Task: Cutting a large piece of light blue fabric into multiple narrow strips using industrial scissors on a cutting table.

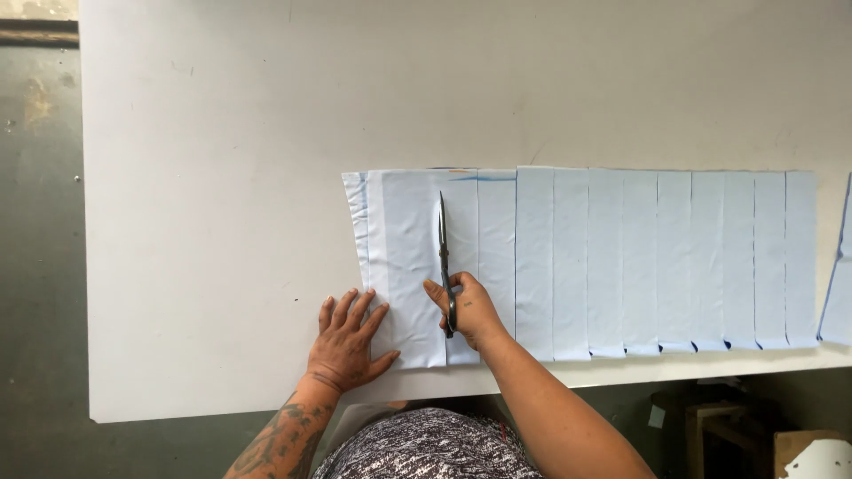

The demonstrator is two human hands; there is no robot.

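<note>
Head view: right hand fingers grip steel scissors; left hand flat, fingers spread, on smooth pale-blue fabric.

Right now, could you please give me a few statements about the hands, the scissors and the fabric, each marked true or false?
1. The right hand holds scissors. True.
2. The left hand is lifted clear of the pale blue fabric. False: it lies flat on the fabric's left edge.
3. Cut strips lie side by side to the right. True.
4. The fabric lies on a dark green table. False: the table is white.
</note>
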